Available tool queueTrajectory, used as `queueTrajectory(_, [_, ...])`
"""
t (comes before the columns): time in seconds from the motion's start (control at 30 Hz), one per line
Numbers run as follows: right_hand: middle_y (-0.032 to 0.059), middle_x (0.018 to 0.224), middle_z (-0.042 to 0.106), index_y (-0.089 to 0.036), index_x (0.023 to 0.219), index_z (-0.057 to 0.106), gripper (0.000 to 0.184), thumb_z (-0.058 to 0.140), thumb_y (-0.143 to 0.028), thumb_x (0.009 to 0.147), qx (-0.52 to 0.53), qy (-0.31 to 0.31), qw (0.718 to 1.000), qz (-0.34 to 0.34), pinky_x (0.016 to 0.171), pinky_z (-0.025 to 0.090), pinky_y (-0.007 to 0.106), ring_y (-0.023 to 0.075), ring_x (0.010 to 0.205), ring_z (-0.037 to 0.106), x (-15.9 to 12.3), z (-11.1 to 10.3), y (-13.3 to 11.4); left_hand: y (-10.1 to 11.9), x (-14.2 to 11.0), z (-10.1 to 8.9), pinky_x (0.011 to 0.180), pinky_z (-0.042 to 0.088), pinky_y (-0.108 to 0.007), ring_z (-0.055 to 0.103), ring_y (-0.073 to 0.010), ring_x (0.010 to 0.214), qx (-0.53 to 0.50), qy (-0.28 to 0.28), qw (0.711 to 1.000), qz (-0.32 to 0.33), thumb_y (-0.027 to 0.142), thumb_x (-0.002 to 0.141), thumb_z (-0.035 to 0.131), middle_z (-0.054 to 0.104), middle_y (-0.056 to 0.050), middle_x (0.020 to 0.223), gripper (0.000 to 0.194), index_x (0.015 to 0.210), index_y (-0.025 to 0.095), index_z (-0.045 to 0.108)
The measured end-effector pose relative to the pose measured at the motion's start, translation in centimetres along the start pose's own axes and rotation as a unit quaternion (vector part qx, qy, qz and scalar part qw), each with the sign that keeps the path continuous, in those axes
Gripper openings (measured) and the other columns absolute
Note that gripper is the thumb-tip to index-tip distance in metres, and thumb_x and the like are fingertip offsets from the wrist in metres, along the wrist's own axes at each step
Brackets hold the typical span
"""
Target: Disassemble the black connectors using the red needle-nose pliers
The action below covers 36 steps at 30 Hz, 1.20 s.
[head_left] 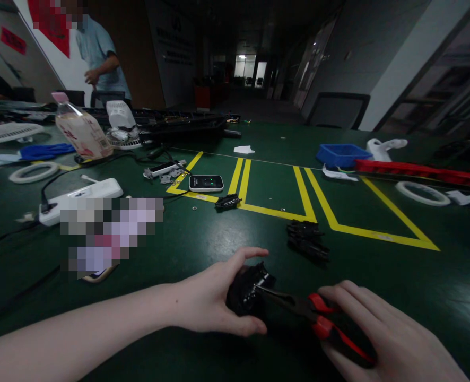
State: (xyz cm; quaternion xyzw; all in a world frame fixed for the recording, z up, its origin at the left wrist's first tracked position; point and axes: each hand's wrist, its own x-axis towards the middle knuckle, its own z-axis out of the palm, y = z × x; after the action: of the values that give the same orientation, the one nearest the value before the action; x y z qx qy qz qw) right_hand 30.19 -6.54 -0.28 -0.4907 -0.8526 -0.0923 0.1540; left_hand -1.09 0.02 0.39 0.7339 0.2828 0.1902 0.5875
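Dim room, green surface: plier tips at a black part

Head view. The room runs back to a lit doorway; a person in a light blue top stands at far left. The surface has a dull sheen and is marked with yellow tape in angular outlines.

Left hand: closed round the black part, thumb and fingers on either side, low in the view near the centre. Right hand: gripping the pliers by the handles. Their narrow tips reach a pale, shiny detail on the part; whether they pinch it or only touch it, cannot tell.

Step in hand, as judged: plier work on that small detail while the left hand braces the part. Such work calls for a firm left grip and fine control of the tips.

Materials: the part looks like dark, glossy plastic, chunky, with an uneven edge and bright highlights. Pliers: dark metal, tapered; handles smooth red with black. Beyond the hands lie jagged black pieces and a smaller one on the tape. Further off: a rounded, white-edged device with a green light, and a boxy blue tray.
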Motion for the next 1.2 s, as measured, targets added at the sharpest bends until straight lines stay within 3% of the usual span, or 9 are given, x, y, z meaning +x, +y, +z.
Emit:
queueTrajectory(0.1, [0.0097, 0.11, 0.083, -0.028, 0.125, 0.074, 0.043, 0.064, -0.033, 0.084, -0.009, 0.008, 1.0, -0.009, 0.07, 0.071, 0.04, 0.031, 0.09, 0.082, 0.2, -0.1, -0.3, -0.4, 0.2, 0.3, 0.076, 0.057, -0.037, 0.07, -0.0218, 0.084, -0.016, 0.011, 1.0, 0.002, 0.039, 0.086, 0.087, 0.071, -0.008, 0.111, 0.085, 0.153, 0.021, 0.037])
queueTrajectory(0.27, [0.0079, 0.107, 0.084, -0.029, 0.121, 0.076, 0.043, 0.068, -0.033, 0.079, 0.005, 0.01, 1.0, 0.002, 0.071, 0.071, 0.042, 0.0316, 0.089, 0.083, 0.7, -0.4, -0.7, 0.0, 0.2, 0.3, 0.068, 0.052, -0.032, 0.065, -0.0199, 0.081, -0.009, 0.018, 1.0, -0.014, 0.032, 0.09, 0.078, 0.067, -0.004, 0.1, 0.059, 0.14, 0.02, 0.048])
queueTrajectory(0.53, [0.0051, 0.104, 0.084, -0.03, 0.117, 0.076, 0.037, 0.066, -0.032, 0.081, 0.023, 0.024, 0.999, 0.006, 0.067, 0.071, 0.042, 0.0293, 0.084, 0.082, 1.0, -0.8, -1.0, 0.5, 0.2, 0.2, 0.064, 0.051, -0.026, 0.065, -0.0161, 0.074, 0.013, 0.023, 1.0, -0.006, 0.028, 0.091, 0.076, 0.069, -0.003, 0.099, 0.062, 0.148, 0.021, 0.052])
queueTrajectory(0.77, [0.0054, 0.109, 0.084, -0.033, 0.119, 0.075, 0.037, 0.069, -0.034, 0.082, 0.06, -0.008, 0.997, 0.041, 0.072, 0.07, 0.04, 0.03, 0.088, 0.082, 0.6, -1.1, -0.9, -0.2, 0.0, 0.3, 0.074, 0.058, -0.027, 0.072, -0.0182, 0.086, 0.036, 0.053, 0.998, 0.024, 0.028, 0.093, 0.077, 0.076, -0.006, 0.11, 0.053, 0.145, 0.022, 0.064])
queueTrajectory(0.97, [0.0052, 0.106, 0.082, -0.034, 0.119, 0.069, 0.034, 0.066, -0.036, 0.085, 0.053, 0.044, 0.997, 0.034, 0.064, 0.07, 0.04, 0.0307, 0.084, 0.082, 0.5, -1.5, -0.6, -0.2, -0.2, -0.2, 0.098, 0.061, -0.04, 0.077, -0.022, 0.103, -0.065, 0.049, 0.997, 0.003, 0.03, 0.092, 0.083, 0.078, -0.006, 0.118, 0.06, 0.149, 0.026, 0.063])
queueTrajectory(1.07, [0.0052, 0.109, 0.082, -0.035, 0.123, 0.067, 0.035, 0.066, -0.037, 0.088, 0.055, 0.049, 0.997, 0.039, 0.065, 0.071, 0.041, 0.0316, 0.086, 0.082, 0.6, -1.5, -0.3, -0.4, -0.2, -0.4, 0.101, 0.061, -0.043, 0.078, -0.0228, 0.102, -0.124, 0.036, 0.992, -0.007, 0.036, 0.09, 0.087, 0.08, -0.007, 0.109, 0.066, 0.15, 0.023, 0.063])
queueTrajectory(1.2, [0.005, 0.109, 0.082, -0.035, 0.123, 0.068, 0.032, 0.064, -0.04, 0.092, 0.1, 0.022, 0.993, 0.061, 0.065, 0.07, 0.036, 0.0293, 0.085, 0.082, 0.1, -1.7, -0.1, -0.8, -0.1, -0.6, 0.102, 0.06, -0.046, 0.078, -0.0275, 0.106, -0.127, 0.053, 0.99, -0.004, 0.044, 0.081, 0.095, 0.081, -0.007, 0.1, 0.073, 0.146, 0.02, 0.069])
